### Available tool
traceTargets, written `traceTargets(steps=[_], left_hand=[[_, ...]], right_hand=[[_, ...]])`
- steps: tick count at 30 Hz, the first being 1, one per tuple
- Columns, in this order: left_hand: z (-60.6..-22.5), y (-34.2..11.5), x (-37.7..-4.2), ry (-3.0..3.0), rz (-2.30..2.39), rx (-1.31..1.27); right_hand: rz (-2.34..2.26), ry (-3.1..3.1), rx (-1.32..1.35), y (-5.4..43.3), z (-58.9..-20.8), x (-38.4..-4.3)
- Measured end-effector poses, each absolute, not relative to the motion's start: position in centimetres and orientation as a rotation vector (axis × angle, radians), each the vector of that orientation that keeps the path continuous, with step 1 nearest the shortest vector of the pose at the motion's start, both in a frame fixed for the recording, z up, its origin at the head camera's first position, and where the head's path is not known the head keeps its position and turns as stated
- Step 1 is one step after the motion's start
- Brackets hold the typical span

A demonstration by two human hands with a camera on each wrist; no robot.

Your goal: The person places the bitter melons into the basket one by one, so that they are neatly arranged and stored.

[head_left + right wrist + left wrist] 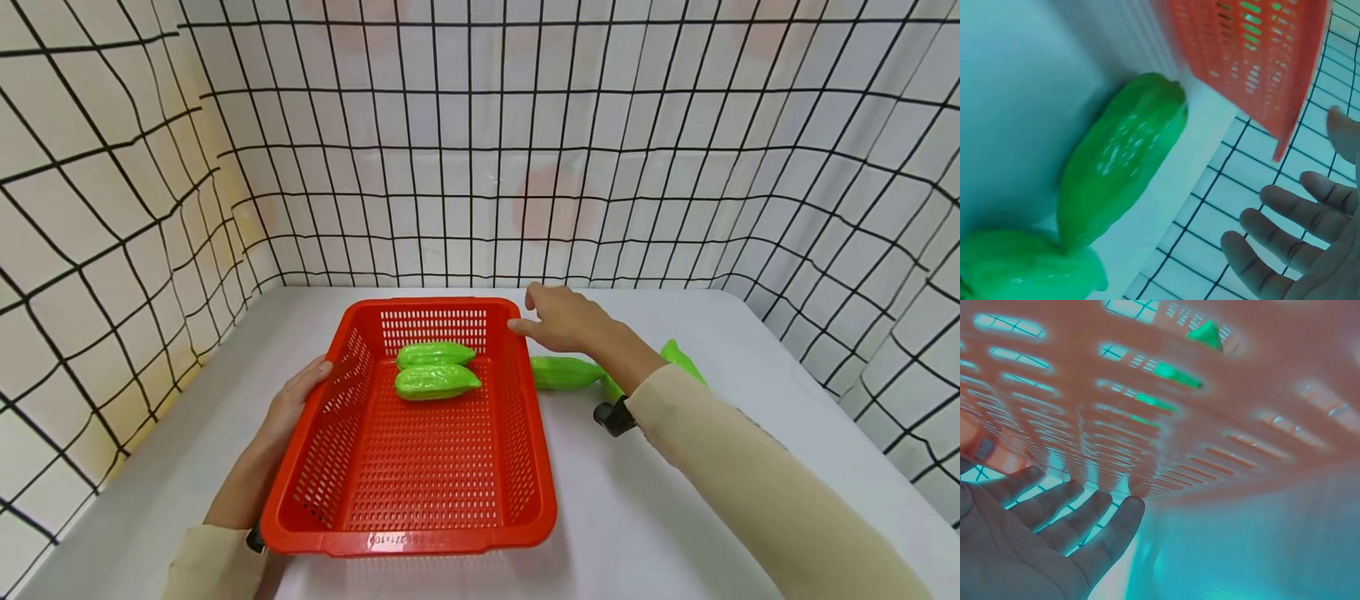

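1. The worktop (585,517) is bounded along its far, left and right edges by black netting (470,147), behind which pale sheeting (457,173) is seen.
2. One red basket (480,540) is set on the worktop, left of the middle, its far rim near the worktop's far edge.
3. Two green vegetables (438,382) are laid side by side inside the basket, toward its far end.
4. At least two more are counted outside, between the basket and the worktop's right edge: a loose vegetable (566,373) is placed just beside the basket's right wall, and a second loose vegetable (611,387) is seen at its tip. Whether the green piece (681,361) visible past the forearm belongs to a third cannot be told.
5. The view there is blocked in part by the right sleeve (750,475), stretched in from the worktop's near right corner. One black device (615,417) is worn at that wrist.
6. The basket's left wall is touched by the left hand (292,396), its fingers straight and spread.
7. The right hand (562,318) is held above the worktop near the far edge, beside the basket's right rim, fingers spread and thumb apart.
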State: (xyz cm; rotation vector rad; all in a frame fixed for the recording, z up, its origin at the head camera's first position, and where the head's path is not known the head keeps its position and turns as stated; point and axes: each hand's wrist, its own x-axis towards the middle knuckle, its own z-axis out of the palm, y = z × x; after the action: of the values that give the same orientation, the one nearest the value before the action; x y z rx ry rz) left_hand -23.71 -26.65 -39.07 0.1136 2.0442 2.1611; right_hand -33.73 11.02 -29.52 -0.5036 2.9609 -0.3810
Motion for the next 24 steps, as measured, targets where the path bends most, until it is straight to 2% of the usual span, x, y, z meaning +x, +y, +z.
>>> traceTargets(steps=[24], left_hand=[[-39.1, -26.7, -23.7, 2.057, 2.163, 0.125]], right_hand=[[-0.466, 2.856, -0.628, 16.8, -33.8, -33.8]])
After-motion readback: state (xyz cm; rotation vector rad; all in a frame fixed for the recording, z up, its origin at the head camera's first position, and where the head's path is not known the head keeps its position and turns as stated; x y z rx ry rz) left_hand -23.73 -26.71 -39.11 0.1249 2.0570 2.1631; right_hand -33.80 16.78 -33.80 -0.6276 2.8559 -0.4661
